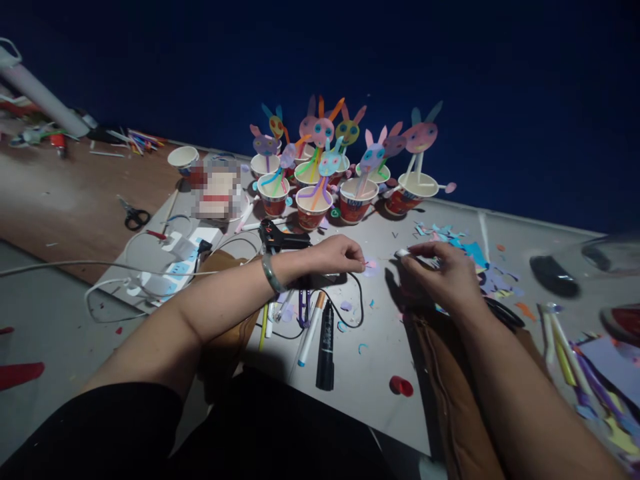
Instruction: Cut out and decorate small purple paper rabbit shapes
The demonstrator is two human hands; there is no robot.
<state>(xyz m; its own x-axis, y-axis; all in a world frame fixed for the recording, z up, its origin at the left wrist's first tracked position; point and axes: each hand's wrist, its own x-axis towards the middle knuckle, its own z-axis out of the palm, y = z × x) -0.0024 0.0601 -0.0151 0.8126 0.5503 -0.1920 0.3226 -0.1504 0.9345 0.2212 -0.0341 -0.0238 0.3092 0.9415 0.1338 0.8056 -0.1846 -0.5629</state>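
The small white piece [401, 253] sits at the tip of the right hand [453, 277], pinched between thumb and forefinger.

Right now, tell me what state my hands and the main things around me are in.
Left hand, fingertips bunched, anything held unclear
Right hand, pinching a small white piece
Front middle cup, upright, paper figure in it
Far-left cup, upright
Power strip, plugs inserted
Black marker, lying down
Red cap, on its side
Scissors, lying down, blade opening unclear
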